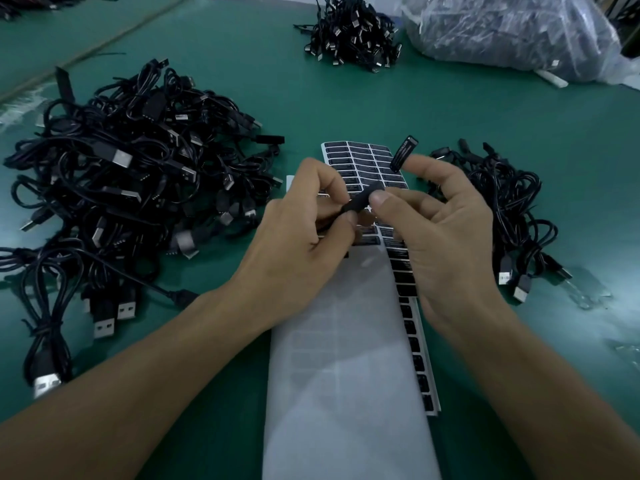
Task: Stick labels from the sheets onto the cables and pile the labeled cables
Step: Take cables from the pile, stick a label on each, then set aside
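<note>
Fingers [323, 176] of left hand [304, 233] pinch one end of black plug [360, 201]; right hand [450, 237] pinches other end with thumb and middle finger. Label [403, 153] sticks to raised right index fingertip. Sheets [363, 161] lie below at mid-counter [242, 64]. Big cable pile [121, 168] toward left edge, small pile [509, 209] toward right edge.

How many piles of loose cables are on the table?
3: a big pile at left, a small pile at right beside the label sheets, a third pile at far centre. The plastic bag and dark heap at top left may hold more.
</note>
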Tool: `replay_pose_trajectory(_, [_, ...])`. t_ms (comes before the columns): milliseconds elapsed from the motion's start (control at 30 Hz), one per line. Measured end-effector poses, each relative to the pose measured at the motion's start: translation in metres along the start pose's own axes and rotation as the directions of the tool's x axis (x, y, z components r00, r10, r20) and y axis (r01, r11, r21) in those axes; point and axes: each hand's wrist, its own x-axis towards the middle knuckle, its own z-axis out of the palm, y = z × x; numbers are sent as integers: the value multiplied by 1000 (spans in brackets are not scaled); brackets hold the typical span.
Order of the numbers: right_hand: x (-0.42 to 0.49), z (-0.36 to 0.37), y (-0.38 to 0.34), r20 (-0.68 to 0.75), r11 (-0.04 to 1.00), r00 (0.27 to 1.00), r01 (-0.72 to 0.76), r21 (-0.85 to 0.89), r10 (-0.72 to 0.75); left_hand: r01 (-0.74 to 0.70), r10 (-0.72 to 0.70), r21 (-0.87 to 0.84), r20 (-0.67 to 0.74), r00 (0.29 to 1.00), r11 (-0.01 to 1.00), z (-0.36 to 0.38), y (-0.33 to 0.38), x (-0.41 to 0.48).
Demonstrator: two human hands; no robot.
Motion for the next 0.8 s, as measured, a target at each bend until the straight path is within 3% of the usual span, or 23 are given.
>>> replay_pose_trajectory(267, [4, -4, 1, -8, 1000, 1000, 19, -7, -19, 37, -29, 125, -64, 998, 991, -3, -4, 4])
replay_pose_trajectory(533, [5, -6, -1, -76, 993, 993, -79, 86, 85, 111, -102, 76, -115, 988, 991, -5, -5, 6])
replay_pose_trajectory(633, [4, -5, -2, -34, 975, 987, -152, 163, 159, 148, -142, 42, -119, 983, 988, -4, -5, 6])
replay_pose_trajectory(800, [3, -1, -1, 20, 972, 982, -188, 142, 188, 164, -163, -2, -90, 982, 987, -2, -1, 5])
